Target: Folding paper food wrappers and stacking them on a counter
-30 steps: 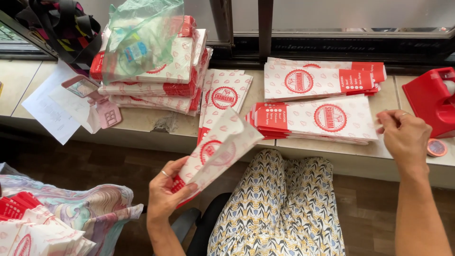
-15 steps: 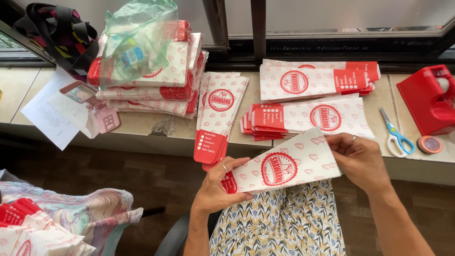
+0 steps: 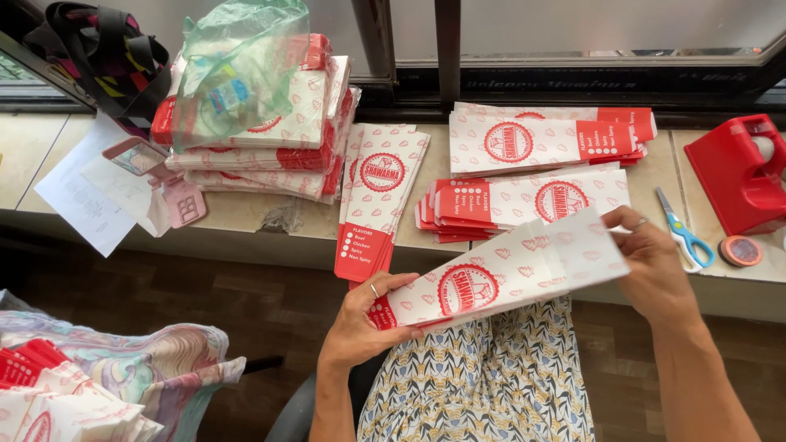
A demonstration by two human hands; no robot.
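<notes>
Paper, white with red print: a flat paper sleeve (image 3: 499, 282) is held over the lap, near the ledge (image 3: 246, 214). The left hand (image 3: 360, 323) pinches its red end. The right hand (image 3: 651, 262), which was by the scissors (image 3: 684, 237) a second ago, now grips the white end.

Right hand (image 3: 655, 266): left the counter, took the white end of the red-and-white printed paper sleeve (image 3: 499, 278).
Sleeve: swung from upright to nearly level.
Left hand (image 3: 360, 315): shifted right.

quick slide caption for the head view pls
Left hand and right hand hold a long white-and-red paper sleeve by its ends, over a stone ledge.
</notes>
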